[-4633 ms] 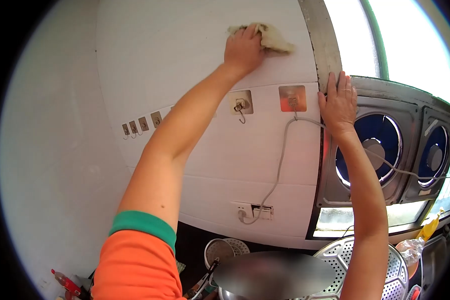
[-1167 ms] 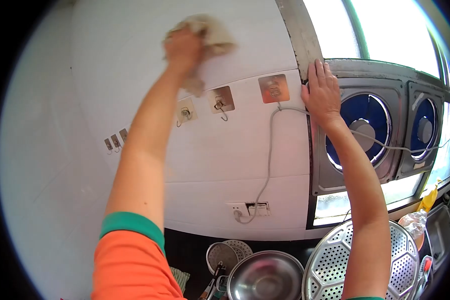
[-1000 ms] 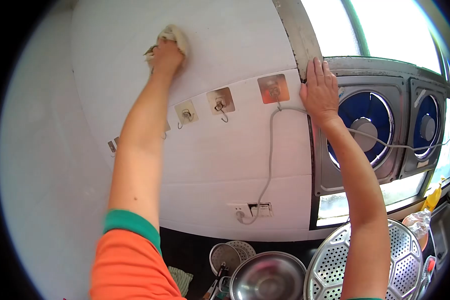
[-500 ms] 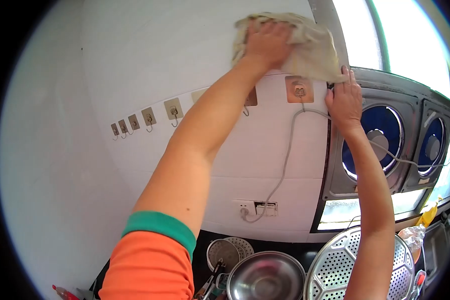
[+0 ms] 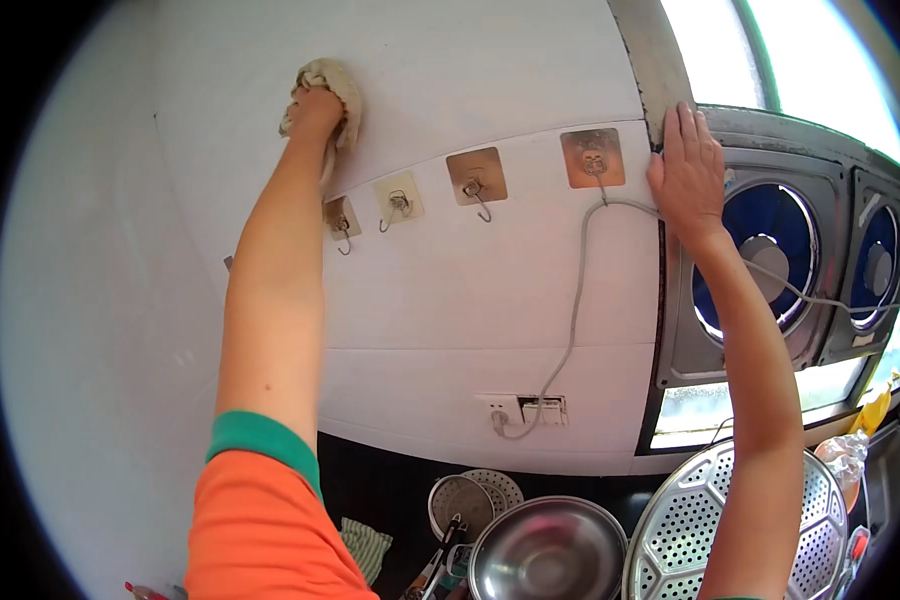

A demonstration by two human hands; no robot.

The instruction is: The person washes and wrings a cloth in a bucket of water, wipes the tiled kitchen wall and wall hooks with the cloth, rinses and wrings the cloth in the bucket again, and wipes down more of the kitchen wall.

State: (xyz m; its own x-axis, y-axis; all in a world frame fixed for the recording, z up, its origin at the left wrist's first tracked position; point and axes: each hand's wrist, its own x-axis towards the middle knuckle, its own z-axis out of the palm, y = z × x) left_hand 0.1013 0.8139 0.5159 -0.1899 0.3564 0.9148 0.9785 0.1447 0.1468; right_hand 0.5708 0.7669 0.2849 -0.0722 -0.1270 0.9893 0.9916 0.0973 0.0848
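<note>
My left hand (image 5: pixel 315 110) is closed on a beige cloth (image 5: pixel 342 88), pressing it against the white wall (image 5: pixel 490 70) high on the left. The cloth is bunched around the fingers, with a tail hanging below the hand. My right hand (image 5: pixel 688 175) lies flat against the grey window frame (image 5: pixel 660 70), fingers stretched out, holding nothing. Below the cloth, a row of adhesive hooks (image 5: pixel 477 185) runs along the wall, partly hidden by my left forearm. A grey cable (image 5: pixel 580 290) hangs from the rightmost hook.
Two exhaust fans (image 5: pixel 765 262) sit right of the wall. The cable runs to a wall socket (image 5: pixel 498 412). On the black counter (image 5: pixel 370 460) below stand a steel bowl (image 5: pixel 548 555), a perforated steamer tray (image 5: pixel 680 530), a strainer (image 5: pixel 460 505) and a striped cloth (image 5: pixel 366 548).
My left hand has swept the cloth leftward along the wall, from near the window frame to above the left hooks. My right hand stays at the frame, and the view has shifted slightly.
</note>
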